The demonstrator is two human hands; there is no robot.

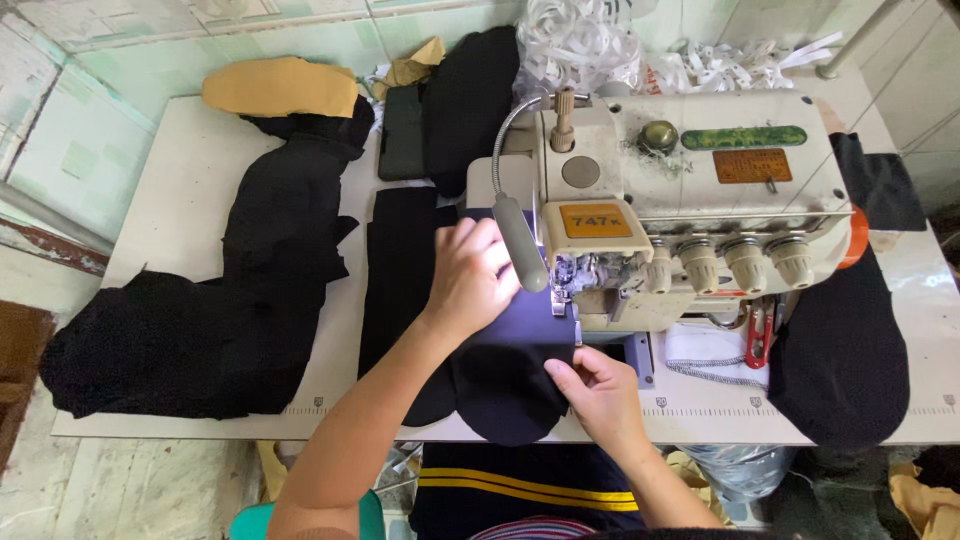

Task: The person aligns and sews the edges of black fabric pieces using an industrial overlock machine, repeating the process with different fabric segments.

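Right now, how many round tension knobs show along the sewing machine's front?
4 tension knobs in a row on the sewing machine. More may be hidden behind.

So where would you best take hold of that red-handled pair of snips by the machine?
Probably by the red handles, coming from the near table edge on the right hand's side. They lie beside the white ribbed strip, while the far end tucks under the sewing machine.

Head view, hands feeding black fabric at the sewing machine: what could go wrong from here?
1. The left hand presses the black fabric right beside the needle area; a slip could put fingers under it.
2. The right hand pinches the fabric edge near the table front; uneven pull may skew the seam.
3. The black pile at left overhangs the table edge and could slide off.
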